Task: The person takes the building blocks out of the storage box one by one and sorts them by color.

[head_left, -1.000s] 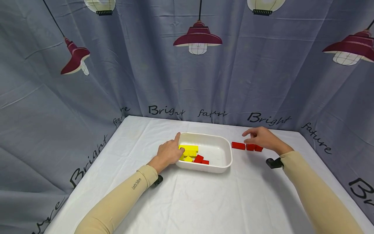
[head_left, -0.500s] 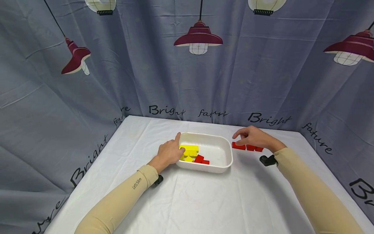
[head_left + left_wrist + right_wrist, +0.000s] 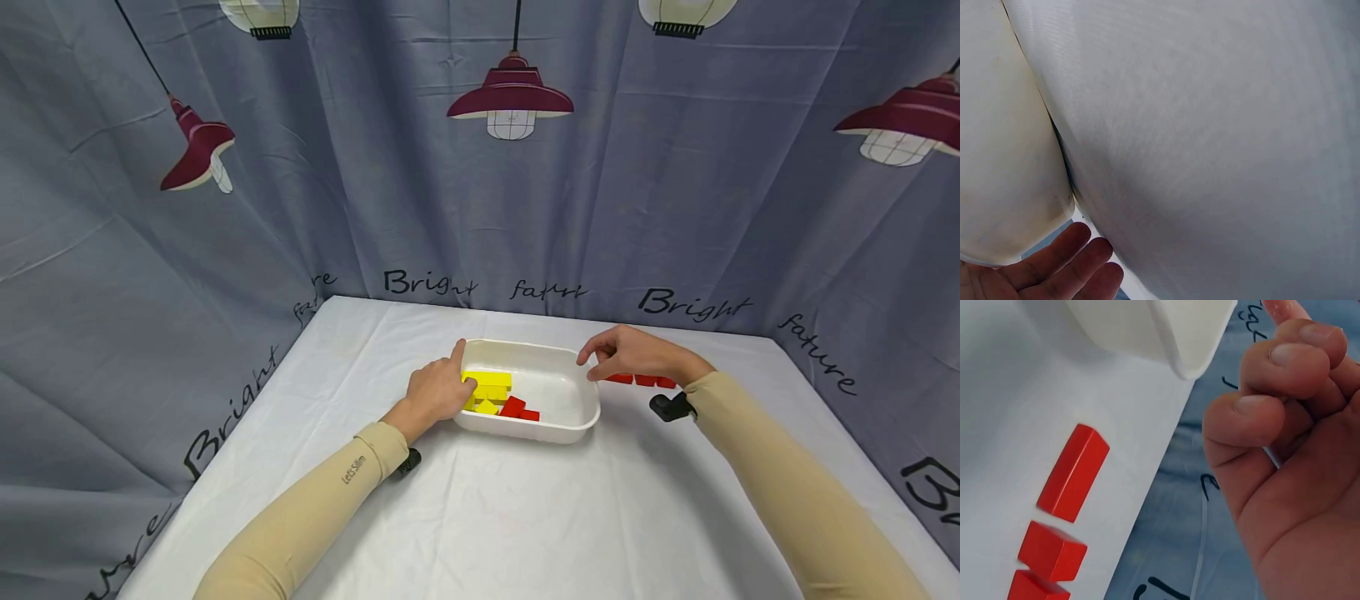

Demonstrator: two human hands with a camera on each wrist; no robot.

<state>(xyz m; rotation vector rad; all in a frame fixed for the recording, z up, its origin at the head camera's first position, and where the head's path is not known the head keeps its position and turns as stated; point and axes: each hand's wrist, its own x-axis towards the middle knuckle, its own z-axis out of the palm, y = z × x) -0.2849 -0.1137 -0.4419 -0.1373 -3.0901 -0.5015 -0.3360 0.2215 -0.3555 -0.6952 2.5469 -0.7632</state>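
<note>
A white plastic tub (image 3: 555,430) holds several yellow blocks (image 3: 487,380) at its left end and small red blocks (image 3: 513,407) near its front wall. My left hand (image 3: 437,392) grips the tub's left end, thumb over the rim and index finger along the far corner. The left wrist view shows the other fingers (image 3: 1075,272) outside the wall. Beside the tub's right rim is my right hand (image 3: 636,352), thumb and index finger apart, with no object visible between them. Its other fingers (image 3: 1285,369) curl loosely. Three red blocks (image 3: 1074,474) lie in a row below that hand.
White cloth (image 3: 517,517) covers the table. Behind its far edge hangs a grey-blue curtain (image 3: 390,183) printed with lamps and lettering. Small black devices (image 3: 670,407) are strapped under both wrists.
My right hand has moved left, from over the red blocks to the tub's right rim. The left hand and the tub keep their places, and the three red blocks still lie on the table.
</note>
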